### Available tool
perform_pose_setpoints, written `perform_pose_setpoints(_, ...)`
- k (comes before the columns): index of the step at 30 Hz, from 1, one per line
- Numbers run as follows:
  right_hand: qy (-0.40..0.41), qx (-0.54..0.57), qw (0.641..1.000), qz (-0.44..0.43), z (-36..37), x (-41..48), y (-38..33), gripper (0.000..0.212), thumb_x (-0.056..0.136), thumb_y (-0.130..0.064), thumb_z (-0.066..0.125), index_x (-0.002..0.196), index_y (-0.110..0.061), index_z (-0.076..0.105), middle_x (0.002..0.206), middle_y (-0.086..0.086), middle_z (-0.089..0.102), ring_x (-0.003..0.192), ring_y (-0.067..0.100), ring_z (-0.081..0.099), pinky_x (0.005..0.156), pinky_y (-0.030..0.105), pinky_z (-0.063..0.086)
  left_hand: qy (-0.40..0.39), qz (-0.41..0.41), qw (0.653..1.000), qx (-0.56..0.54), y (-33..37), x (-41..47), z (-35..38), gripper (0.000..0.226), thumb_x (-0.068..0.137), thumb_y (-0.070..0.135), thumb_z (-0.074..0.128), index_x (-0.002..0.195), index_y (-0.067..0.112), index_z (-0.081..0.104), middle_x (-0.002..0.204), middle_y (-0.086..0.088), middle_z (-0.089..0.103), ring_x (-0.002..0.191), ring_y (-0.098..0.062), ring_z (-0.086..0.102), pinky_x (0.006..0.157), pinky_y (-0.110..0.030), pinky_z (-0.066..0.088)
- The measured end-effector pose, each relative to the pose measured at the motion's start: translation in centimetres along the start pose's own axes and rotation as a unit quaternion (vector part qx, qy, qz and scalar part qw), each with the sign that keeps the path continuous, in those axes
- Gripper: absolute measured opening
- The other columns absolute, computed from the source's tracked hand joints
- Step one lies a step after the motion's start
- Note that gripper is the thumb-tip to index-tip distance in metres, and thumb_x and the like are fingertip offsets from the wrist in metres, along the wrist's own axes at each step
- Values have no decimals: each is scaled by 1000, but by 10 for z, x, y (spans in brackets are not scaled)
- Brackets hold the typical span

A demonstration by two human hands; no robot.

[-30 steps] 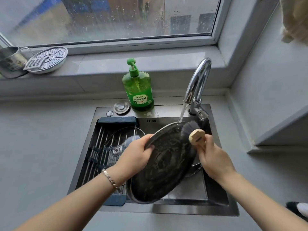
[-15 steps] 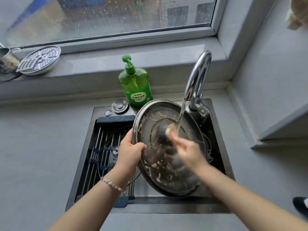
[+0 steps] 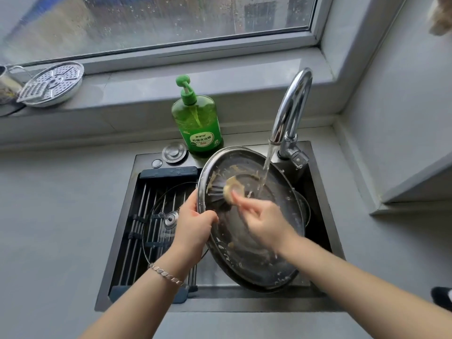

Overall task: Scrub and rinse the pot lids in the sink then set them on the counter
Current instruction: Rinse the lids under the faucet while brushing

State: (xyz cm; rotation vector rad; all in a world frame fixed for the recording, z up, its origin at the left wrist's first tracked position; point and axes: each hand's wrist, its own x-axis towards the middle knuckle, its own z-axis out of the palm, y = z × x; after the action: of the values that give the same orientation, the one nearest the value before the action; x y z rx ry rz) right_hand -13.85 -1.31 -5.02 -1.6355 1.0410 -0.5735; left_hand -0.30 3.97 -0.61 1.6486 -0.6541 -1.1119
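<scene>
Grey counter (image 3: 61,216), sink (image 3: 220,307) under rain-spotted window. Left hand (image 3: 193,226) grips rim of metal lid (image 3: 256,265), tilted over basin. Right hand (image 3: 266,223), blurred, clamps brush (image 3: 232,189) against greasy inner face. Risk: soapy rim slips, metal lid drops onto 1 glass lid (image 3: 159,231) beyond left hand. Water stream (image 3: 265,170) likely splashes out.

Soft daylight from the window (image 3: 156,23); right hand (image 3: 266,223) motion-blurred, edges bowed by wide-angle lens.

right hand (image 3: 265,225) blurred, mug (image 3: 6,87) cut off
</scene>
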Motion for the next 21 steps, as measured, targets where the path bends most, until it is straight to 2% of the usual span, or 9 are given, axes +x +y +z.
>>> perform_pose_setpoints(2,-11,2,999,-35,7,-3,-8,37,92,-3,51,126,-17,56,90,-16,64,60,-15,54,63,3,40,0,-7,1000,-5,0,3,-4,52,74,-24,42,92,19,63,77,-3,67,67,-14,64,54,-23,52)
perform_pose_setpoints(5,83,-8,996,-11,-11,30,1,36,92,-5,50,123,-19,59,73,-15,58,49,-4,50,55,10,38,-28,-18,999,-4,5,0,-7,45,74,-24,40,88,13,61,62,-1,60,51,-11,59,44,-24,48)
perform_pose_setpoints(8,144,-32,987,57,-29,47,21,29,94,-11,49,118,-14,64,101,5,69,89,11,62,84,26,47,-30,-28,999,-21,7,-5,-9,43,75,-24,39,90,11,59,55,3,57,43,-10,54,39,-22,45)
perform_pose_setpoints(11,156,-64,979,116,-32,43,36,34,94,-10,48,127,-12,57,125,4,61,119,18,53,101,22,36,-27,-9,999,-17,5,-6,-10,43,74,-25,39,89,11,59,57,0,56,44,-10,54,40,-23,46)
perform_pose_setpoints(13,165,-47,979,109,-26,46,28,31,95,-13,47,122,-17,61,113,-2,65,105,14,59,90,25,44,-34,-1,999,-6,3,-9,-6,41,74,-26,39,86,8,58,56,0,56,44,-9,54,40,-22,46)
perform_pose_setpoints(14,161,-20,983,91,-22,48,21,28,95,-14,47,116,-21,64,98,-6,66,85,8,60,75,22,46,-43,-2,999,-5,3,-11,-3,40,74,-26,38,86,8,57,55,2,56,45,-9,55,40,-21,46)
perform_pose_setpoints(15,149,-1,986,72,-17,48,10,27,96,-14,46,114,-26,63,85,-10,63,65,0,54,60,16,42,-48,-4,999,-7,4,-11,0,41,74,-26,38,86,8,57,55,2,57,46,-10,56,41,-21,46)
perform_pose_setpoints(17,107,16,994,25,-1,37,-8,35,95,-11,47,126,-26,54,85,-14,58,50,-7,45,49,8,34,-28,-5,999,-17,4,-6,1,43,74,-26,39,85,11,58,59,0,58,49,-12,57,43,-23,48)
perform_pose_setpoints(21,10,33,997,-67,20,-8,-17,40,91,0,51,129,-14,51,107,-9,61,82,-11,58,79,4,42,-3,7,1000,-30,5,8,-8,52,74,-25,41,97,15,63,81,-7,67,72,-21,65,62,-32,55)
